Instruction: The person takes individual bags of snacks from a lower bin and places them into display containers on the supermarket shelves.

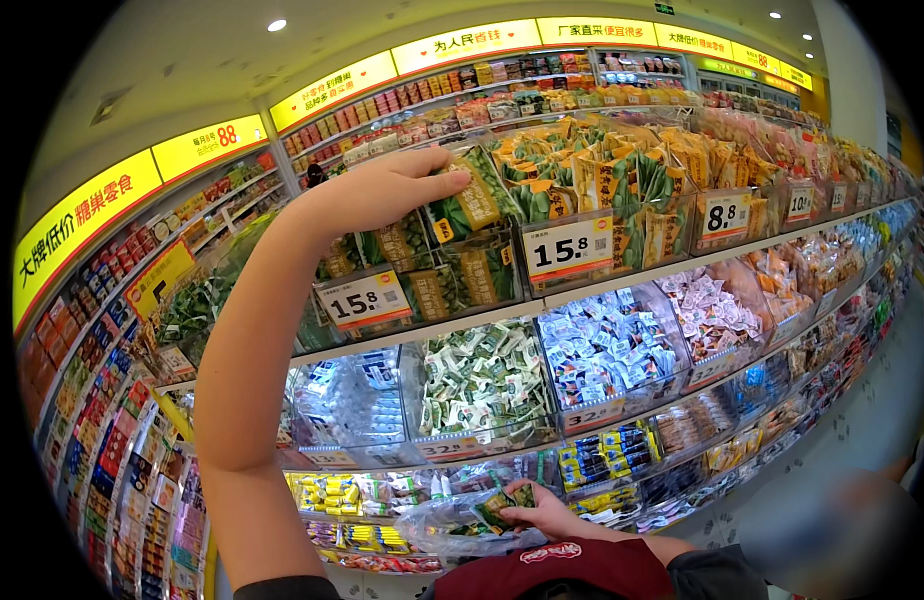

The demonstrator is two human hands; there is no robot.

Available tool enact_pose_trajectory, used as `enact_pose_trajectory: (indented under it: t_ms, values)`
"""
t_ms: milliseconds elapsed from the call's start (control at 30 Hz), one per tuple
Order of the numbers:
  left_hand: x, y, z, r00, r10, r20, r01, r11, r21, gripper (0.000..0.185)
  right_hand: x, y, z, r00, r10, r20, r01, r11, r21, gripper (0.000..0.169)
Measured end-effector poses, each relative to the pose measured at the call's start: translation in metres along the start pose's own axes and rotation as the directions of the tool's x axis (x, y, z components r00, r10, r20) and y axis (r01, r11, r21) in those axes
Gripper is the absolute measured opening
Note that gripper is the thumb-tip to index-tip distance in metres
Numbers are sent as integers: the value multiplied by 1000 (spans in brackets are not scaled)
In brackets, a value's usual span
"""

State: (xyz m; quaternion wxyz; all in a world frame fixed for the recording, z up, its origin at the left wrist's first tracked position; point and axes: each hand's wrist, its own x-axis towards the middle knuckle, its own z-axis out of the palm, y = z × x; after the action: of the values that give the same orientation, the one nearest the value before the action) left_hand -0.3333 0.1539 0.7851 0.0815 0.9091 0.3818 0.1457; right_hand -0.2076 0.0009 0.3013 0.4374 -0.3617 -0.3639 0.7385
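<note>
My left hand (411, 186) reaches up to the top shelf, thumb over the front of a green and gold snack packet (475, 196) and fingers at its upper edge. That packet leans above the front of a clear plastic bin (516, 281) filled with similar packets (432, 294). Low down near my body, my right hand (535, 511) grips small green packets (498, 507). A clear plastic bag (432, 523) lies against that hand, with more green wrapping visible inside it.
Yellow-and-green packets (597, 169) fill the adjoining bin on the right. Below are bins of white-and-green wrapped sweets (481, 375) and pale blue ones (612, 341). Price tags (569, 247) line the shelf edge. A blurred shape (829, 536) is at lower right, above the tiled floor (829, 450).
</note>
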Motion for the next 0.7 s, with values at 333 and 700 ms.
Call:
enact_pose_trajectory:
  t_ms: [333,700]
  values:
    - [38,-23,9,992,124,-1,-101,816,570,44,1,0,-1,1000,21,-13,-21,1000,1,37]
    - [60,1,30,985,168,-42,-20,349,937,36,-1,-1,3,1000,12,-17,-12,999,29,38]
